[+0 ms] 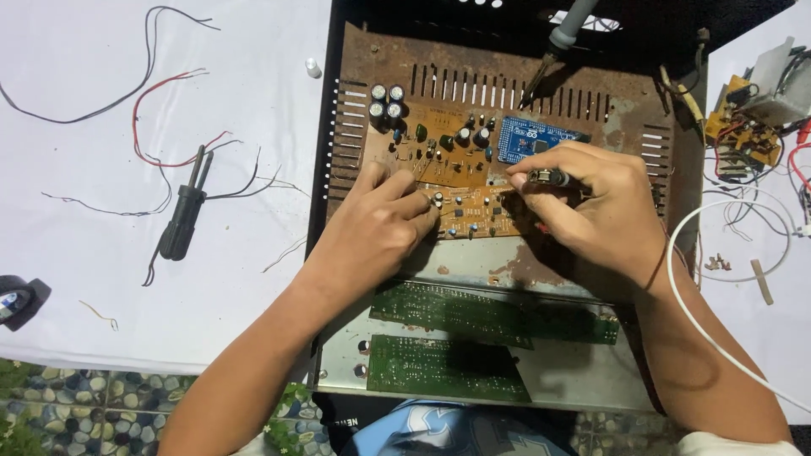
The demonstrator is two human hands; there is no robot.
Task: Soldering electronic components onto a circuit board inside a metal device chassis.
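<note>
A rusty metal chassis (507, 80) lies open before me with brown circuit boards (473, 211) inside. My left hand (376, 228) rests on the lower brown board, fingertips pinching at its left edge near small capacitors. My right hand (587, 207) is closed around a small dark tool or part (547, 178), held over the same board's right end. Just behind my right hand sits a blue microcontroller board (528, 135). Two green circuit boards (448, 367) lie in the chassis near me, below my wrists.
A soldering iron (562, 38) leans into the chassis from the back. On the white cloth at left lie a black tool (182, 215), red and black wires (160, 101) and a tape roll (13, 300). At right: another board with parts (748, 127), a white cable (718, 338).
</note>
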